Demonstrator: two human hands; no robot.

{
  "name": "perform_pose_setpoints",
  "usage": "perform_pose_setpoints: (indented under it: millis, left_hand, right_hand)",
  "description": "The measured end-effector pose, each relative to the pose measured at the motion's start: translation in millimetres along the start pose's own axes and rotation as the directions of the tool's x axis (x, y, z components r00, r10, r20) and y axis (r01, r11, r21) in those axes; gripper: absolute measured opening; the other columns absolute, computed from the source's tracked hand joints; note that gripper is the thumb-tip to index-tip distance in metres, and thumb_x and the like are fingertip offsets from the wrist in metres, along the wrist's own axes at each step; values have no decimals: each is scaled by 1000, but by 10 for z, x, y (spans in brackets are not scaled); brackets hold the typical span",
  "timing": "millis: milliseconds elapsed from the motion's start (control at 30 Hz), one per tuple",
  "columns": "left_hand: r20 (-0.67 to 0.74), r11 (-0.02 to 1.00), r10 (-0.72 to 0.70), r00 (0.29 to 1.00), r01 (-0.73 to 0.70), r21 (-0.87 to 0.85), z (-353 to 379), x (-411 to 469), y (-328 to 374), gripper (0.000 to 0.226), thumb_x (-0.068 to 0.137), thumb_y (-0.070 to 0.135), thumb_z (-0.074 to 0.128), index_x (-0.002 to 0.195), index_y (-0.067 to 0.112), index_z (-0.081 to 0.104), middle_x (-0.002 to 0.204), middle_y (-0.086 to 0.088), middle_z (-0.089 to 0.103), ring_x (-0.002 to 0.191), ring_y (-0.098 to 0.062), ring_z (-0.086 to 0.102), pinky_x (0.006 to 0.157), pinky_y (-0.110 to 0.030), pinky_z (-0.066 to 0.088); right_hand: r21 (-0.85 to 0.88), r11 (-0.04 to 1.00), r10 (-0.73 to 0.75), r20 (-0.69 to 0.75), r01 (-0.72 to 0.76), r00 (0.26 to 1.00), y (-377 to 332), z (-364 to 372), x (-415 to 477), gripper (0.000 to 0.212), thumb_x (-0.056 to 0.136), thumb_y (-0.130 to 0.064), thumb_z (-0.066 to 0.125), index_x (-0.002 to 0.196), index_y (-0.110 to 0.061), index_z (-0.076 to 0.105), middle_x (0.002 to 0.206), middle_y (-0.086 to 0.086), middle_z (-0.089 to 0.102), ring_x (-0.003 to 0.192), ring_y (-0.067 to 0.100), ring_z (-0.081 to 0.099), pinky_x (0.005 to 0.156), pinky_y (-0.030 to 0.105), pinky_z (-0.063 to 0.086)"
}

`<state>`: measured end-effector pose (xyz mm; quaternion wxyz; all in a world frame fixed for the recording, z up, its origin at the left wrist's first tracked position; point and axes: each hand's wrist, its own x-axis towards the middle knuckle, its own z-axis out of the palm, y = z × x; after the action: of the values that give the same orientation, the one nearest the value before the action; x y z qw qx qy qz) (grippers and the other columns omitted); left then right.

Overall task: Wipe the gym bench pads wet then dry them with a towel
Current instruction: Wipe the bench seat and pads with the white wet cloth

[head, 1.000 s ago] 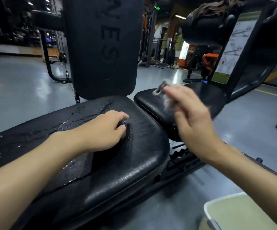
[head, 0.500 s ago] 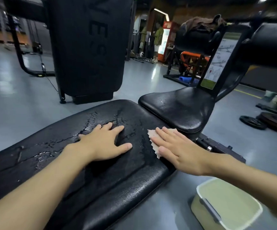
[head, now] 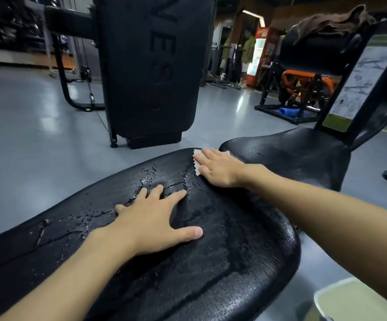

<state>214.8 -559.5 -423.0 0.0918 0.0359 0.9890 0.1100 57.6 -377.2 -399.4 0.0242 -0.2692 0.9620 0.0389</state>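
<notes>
Black textured vinyl bench pad [head: 234,251] right below me, with wet streaks and droplets across its middle. My left hand [head: 150,223] lies flat on it, fingers spread, holding nothing. My right hand [head: 218,170] is flat too, straight fingers pressing a small pale zigzag-edged cloth [head: 197,156] onto the pad's far end, beside the black seat pad [head: 292,154].

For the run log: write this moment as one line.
wet wipe | right hand presses cloth on long pad's far end | left hand flat on pad | pad wet | brown towel lying on machine
</notes>
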Motion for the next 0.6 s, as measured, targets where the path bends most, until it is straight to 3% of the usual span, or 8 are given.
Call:
perform_pose_setpoints:
  millis: [267, 433, 600]
  left_hand:
    - [48, 998, -54, 997, 55, -30, -6, 15, 29, 100, 55, 99, 38, 141, 64, 1, 164, 10, -7, 151, -23, -7, 110, -71, 16]
    - [44, 995, -62, 997, 65, -79, -7, 27, -4, 105, 47, 102, 39, 140, 66, 5, 164, 11, -4, 151, -24, -6, 111, -69, 17]
    - [39, 993, -75, 996, 78, -90, -23, -4, 38, 107, 47, 102, 39, 142, 64, 7, 165, 9, -3, 151, -24, -4, 111, -69, 15]
  right_hand:
    - [91, 996, -5, 96, -4, 995, -63, -61, 747, 65, 95, -47, 13, 155, -24, 23, 163, 10, 19, 149, 31, 18, 120, 50, 17]
    - [-19, 994, -111, -41, 110, 993, -24, 17, 195, 56, 100, -38, 17, 153, -21, 22, 162, 7, 18, 149, 23, 14, 120, 46, 14]
    - [-72, 987, -149, -30, 147, 988, 15, 82, -889, 60, 100, -45, 7, 158, -26, 10, 166, 2, 3, 152, 20, 1, 122, 42, 1]
